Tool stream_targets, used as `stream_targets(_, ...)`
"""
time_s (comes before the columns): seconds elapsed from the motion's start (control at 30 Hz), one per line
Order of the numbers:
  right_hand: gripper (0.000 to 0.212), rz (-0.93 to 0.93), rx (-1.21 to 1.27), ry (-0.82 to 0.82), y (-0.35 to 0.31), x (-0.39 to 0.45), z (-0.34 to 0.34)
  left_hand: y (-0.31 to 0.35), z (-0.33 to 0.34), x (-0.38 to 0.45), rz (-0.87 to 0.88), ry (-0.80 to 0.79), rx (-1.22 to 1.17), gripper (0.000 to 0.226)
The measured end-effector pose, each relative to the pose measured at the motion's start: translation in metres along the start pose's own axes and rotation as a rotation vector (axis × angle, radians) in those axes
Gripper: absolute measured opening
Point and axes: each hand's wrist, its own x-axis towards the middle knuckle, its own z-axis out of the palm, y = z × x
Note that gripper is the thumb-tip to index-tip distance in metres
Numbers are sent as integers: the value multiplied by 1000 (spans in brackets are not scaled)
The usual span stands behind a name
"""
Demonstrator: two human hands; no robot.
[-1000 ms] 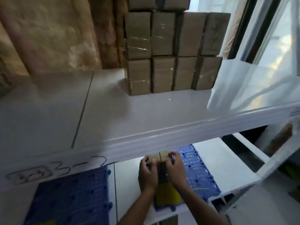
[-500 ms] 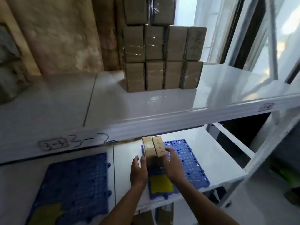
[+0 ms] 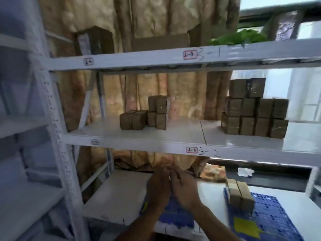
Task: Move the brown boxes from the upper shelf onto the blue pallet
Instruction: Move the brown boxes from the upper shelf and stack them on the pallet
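rack (image 3: 57,119) white metal, tiers marked 3-1 and 3-2 | upper shelf (image 3: 173,136) bore small stack (image 3: 147,115) left and big stack (image 3: 255,115) right, well apart | lower shelf (image 3: 118,193) bore two pallets: pallet (image 3: 278,213) right carried two boxes (image 3: 239,195) side by side; left pallet (image 3: 177,214) partly hidden by hands
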Motion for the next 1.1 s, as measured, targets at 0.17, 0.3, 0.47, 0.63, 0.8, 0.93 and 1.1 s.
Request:
stream_targets(0.17, 29, -128, 97, 99, -98, 58, 56, 0, -108, 79, 169, 110, 25, 27)
stream_targets(0.3, 44, -12, 88, 213, -128, 131, 102, -16, -155, 163, 150, 215, -94, 16)
stream_targets(0.47, 49, 226, 76, 189, -130, 233, 149, -67, -173, 285, -1, 11, -243, 41)
stream_targets(0.63, 66, 304, -14, 198, -103, 284, 194, -102, -148, 368, -222, -244, -289, 74)
stream_targets(0.8, 43, 334, 12, 274, -91, 306, 201, -110, -131, 384, -241, -210, -142, 71)
stream_targets(0.93, 43, 350, 84, 309, -91, 299, 202, -113, -138, 376, -189, -137, -266, 50)
stream_targets(1.1, 38, 298, 300, 302, -110, 277, 199, -100, -159, 355, -126, -66, -406, 37)
